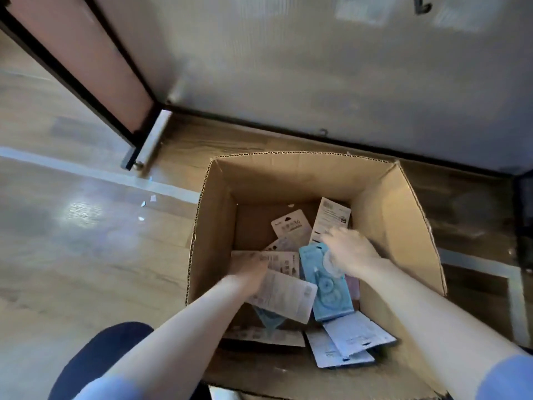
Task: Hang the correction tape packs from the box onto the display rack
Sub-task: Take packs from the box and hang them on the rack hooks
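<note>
Fingers (336,236) of my right hand (350,252) are curling onto a blue pack (326,287) inside the box (403,215) while my left hand (249,269) is pinching a white pack (284,295); gathering now, lifting toward the rack next, I judge.

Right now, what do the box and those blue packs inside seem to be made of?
The box looks like plain brown corrugated cardboard: fluting shows along its cut rim. The blue pack seems printed card under a clear, glossy plastic blister, though blur leaves that uncertain.
</note>
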Tool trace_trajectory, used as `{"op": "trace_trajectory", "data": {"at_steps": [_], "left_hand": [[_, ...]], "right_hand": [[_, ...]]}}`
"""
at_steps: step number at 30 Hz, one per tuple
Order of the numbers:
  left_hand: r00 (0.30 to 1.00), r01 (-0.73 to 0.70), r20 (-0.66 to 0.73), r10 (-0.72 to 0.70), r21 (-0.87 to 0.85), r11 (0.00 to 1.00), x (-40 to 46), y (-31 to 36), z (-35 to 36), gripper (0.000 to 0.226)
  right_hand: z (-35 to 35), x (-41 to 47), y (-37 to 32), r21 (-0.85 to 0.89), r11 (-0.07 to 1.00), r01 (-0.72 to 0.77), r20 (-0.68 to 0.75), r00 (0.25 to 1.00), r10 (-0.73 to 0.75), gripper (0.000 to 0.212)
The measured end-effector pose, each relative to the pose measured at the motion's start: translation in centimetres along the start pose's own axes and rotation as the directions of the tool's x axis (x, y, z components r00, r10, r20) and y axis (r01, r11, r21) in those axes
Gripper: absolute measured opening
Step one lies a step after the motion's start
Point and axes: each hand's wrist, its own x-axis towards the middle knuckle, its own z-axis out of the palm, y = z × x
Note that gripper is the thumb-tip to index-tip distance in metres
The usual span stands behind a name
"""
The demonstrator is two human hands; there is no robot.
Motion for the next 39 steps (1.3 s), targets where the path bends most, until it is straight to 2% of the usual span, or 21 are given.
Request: {"op": "trace_trajectory", "data": {"at_steps": [3,6,8,11,14,16,18,22,28,32,39], "left_hand": [[0.996,-0.087,-0.018,0.087,0.001,0.996,0.4,-0.6,0.7,0.039],[0.997,-0.082,-0.005,0.082,-0.048,0.996,0.1,-1.1,1.2,0.032],[0.993,0.005,0.114,0.011,-0.141,0.99,0.0,-1.3,1.5,0.022],[0.974,0.101,0.221,-0.047,-0.239,0.966,0.2,-1.9,1.4,0.023],[0.98,0.052,0.197,0.025,-0.378,0.924,0.0,-1.9,0.0,0.027],[0.993,-0.022,0.094,0.078,-0.493,0.87,-0.5,-1.9,-1.2,0.026],[0.997,-0.077,-0.015,0.082,-0.537,0.84,-1.5,-2.1,-2.6,0.027],[0.985,-0.102,-0.172,0.028,-0.44,0.892,-3.4,-2.9,-5.0,0.021],[0.962,-0.02,-0.269,-0.049,-0.248,0.968,-6.8,-3.3,-9.8,0.015],[0.929,-0.045,-0.37,-0.028,-0.189,0.981,-10.0,-3.5,-13.6,0.024],[0.875,-0.117,-0.483,0.034,-0.141,0.983,-16.4,-5.2,-20.3,0.033]], "right_hand": [[1.0,0.4,-0.1,0.024,0.999,0.042,0.077,0.996,-0.044,0.054],[1.6,0.2,0.0,0.021,0.999,0.048,0.07,0.996,-0.05,0.06],[1.5,0.2,-0.1,0.039,0.997,0.06,0.032,0.998,-0.062,0.052],[0.6,0.0,-0.8,0.139,0.988,0.063,0.017,0.998,-0.066,0.031],[-0.3,-0.8,-1.1,0.184,0.981,0.057,0.031,0.998,-0.063,0.006],[-1.3,-1.7,-0.8,0.21,0.977,0.027,-0.008,1.0,-0.026,0.01],[-2.7,-2.6,-0.3,0.252,0.968,-0.004,-0.057,0.998,0.019,0.016],[-6.1,-4.0,0.5,0.259,0.965,-0.043,-0.136,0.987,0.08,0.014],[-10.3,-6.0,1.4,0.25,0.965,-0.08,-0.297,0.942,0.155,0.017],[-14.2,-7.4,2.2,0.284,0.959,-0.013,-0.412,0.901,0.135,0.02],[-22.2,-10.7,2.2,0.368,0.908,0.2,-0.613,0.786,0.075,0.012]]}}
